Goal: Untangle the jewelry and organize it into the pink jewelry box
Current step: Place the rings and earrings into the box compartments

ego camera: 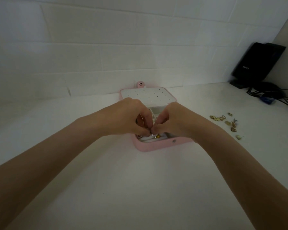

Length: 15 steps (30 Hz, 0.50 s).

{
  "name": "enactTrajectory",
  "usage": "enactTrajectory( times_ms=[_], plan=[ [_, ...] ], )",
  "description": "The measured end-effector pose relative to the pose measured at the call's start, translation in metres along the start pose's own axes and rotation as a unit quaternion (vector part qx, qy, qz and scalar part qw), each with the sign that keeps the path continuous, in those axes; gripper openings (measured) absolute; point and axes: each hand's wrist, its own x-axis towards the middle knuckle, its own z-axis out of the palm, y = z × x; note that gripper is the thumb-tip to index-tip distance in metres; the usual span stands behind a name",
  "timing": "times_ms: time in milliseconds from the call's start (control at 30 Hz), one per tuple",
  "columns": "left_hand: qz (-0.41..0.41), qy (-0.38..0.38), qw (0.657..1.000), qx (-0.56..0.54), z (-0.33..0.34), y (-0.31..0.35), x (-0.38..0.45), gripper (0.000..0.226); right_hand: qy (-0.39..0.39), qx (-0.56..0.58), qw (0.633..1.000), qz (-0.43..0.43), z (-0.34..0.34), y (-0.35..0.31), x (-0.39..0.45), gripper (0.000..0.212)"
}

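**Both hands pinch a small piece over the open box**

Both hands meet fingertip to fingertip above the near end of the pink jewelry box (154, 146). Left hand (130, 118) and right hand (171, 120) each have their fingers curled, pinching a small silver piece (154, 135) with a yellow stone (158, 136) just beside it, low over the white ring rolls (148, 138). Whether it is a ring or a chain link I cannot tell. The box's perforated lid panel (148, 96) lies open behind the hands. More gold jewelry (226, 121) sits scattered on the white table (106, 180), well apart to the right.

Risk, as I judge it: a hard tug could tighten a knot, or the piece could slip and drop into the wrong compartment.
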Motion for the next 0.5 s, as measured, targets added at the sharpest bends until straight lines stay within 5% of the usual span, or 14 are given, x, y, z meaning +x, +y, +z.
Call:
enactTrajectory(
  times_ms=[500],
  plan=[
    [0.036,-0.005,0.999,-0.006,0.0,0.004,0.002,0.013,0.029,0.055,0.998,0.0,-0.029,0.008,-0.008,0.011]
  ],
)
